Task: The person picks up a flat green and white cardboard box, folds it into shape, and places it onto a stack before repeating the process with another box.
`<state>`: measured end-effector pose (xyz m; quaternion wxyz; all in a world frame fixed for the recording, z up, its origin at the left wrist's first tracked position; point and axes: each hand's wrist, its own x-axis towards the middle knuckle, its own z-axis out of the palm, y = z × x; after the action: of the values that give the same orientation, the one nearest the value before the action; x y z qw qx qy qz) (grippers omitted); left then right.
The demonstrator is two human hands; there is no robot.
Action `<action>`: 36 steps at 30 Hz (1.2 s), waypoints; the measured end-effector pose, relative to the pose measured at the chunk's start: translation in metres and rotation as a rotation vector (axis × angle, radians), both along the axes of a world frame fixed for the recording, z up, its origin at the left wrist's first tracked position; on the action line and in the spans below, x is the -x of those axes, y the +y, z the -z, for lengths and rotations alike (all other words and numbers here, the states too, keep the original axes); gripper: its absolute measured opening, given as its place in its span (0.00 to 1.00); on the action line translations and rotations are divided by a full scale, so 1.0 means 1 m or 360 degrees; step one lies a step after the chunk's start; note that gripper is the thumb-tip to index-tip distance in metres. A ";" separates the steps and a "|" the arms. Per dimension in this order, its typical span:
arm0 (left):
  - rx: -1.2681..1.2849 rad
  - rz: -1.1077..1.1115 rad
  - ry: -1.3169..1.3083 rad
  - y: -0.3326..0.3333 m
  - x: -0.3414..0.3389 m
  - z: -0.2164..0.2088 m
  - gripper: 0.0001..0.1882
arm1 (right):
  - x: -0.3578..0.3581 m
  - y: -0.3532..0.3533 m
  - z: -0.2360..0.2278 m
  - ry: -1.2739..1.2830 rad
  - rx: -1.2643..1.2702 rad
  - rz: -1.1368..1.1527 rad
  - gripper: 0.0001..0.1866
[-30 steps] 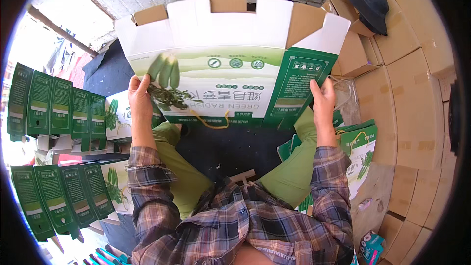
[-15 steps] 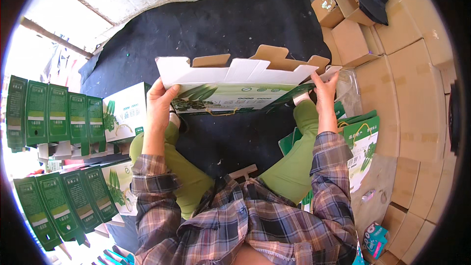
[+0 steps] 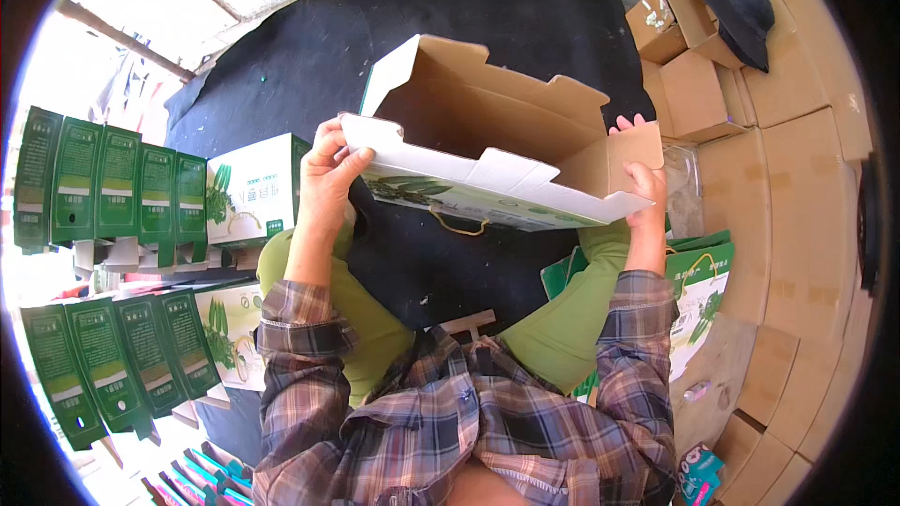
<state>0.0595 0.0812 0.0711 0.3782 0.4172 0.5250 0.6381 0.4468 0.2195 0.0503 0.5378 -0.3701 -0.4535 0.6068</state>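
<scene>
A white and green cardboard gift box (image 3: pixel 473 180) is held up between my hands, over my lap. Its notched flaps stand up round an opened-out mouth, and the bare brown inside shows. My left hand (image 3: pixel 328 176) pinches the near left corner, thumb on the printed front and fingers behind the edge. My right hand (image 3: pixel 643 183) grips the right end flap, with its thumb on the near side and fingertips showing past the far edge. From the front panel hangs a yellow cord handle (image 3: pixel 459 228). The box's bottom is hidden.
Two rows of green and white boxes (image 3: pixel 253 189) stand at my left. Flattened green and white cartons (image 3: pixel 698 286) lean by my right leg. Brown cartons (image 3: pixel 811 197) line the right side, with a black hat (image 3: pixel 734 14) on top. Black sheeting (image 3: pixel 525 23) covers the floor ahead.
The box has opened from nearly flat into a hollow shape, its far wall moving away from me. My right hand has moved slightly lower and right on the end flap.
</scene>
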 end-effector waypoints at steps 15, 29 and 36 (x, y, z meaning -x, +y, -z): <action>-0.0424 -0.0230 0.2037 0.003 -0.026 -0.031 0.26 | 0.006 0.018 0.017 -0.0298 -0.0051 -0.0266 0.35; 0.0300 -0.0058 0.2226 0.038 -0.029 -0.004 0.37 | 0.009 0.014 0.017 -0.0175 -0.0017 -0.0283 0.35; 0.0394 -0.0112 0.2422 0.045 -0.041 0.025 0.38 | 0.008 0.018 0.022 -0.0240 -0.0093 -0.0222 0.35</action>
<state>0.1006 0.1262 0.0456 -0.0636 0.6788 0.7210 0.1240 0.4392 0.2371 0.0284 0.4691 -0.3664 -0.5349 0.5997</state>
